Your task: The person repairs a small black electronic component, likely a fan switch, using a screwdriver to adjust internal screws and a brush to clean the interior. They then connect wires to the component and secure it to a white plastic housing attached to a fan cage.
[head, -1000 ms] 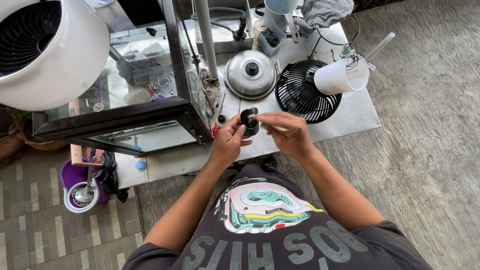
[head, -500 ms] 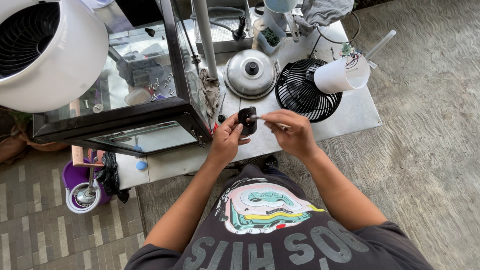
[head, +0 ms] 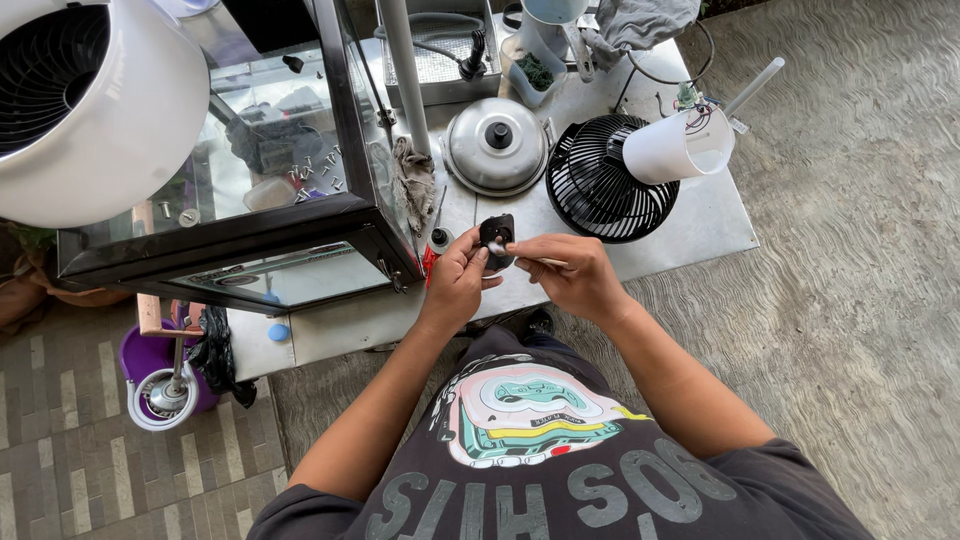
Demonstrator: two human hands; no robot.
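Between the two hands, just above the near edge of the metal table (head: 700, 225), we find a small black part (head: 497, 235) pinched in the fingers of the left hand (head: 455, 285). Our right hand (head: 580, 275) grasps a thin pale stick (head: 528, 259) whose tip meets the part's face. Beyond the grip lie a steel lid (head: 497, 147) and a black fan grille (head: 605, 185). We judge the work best done with the part held steady, the stick kept shallow, and pressure light so the tip does not slip.
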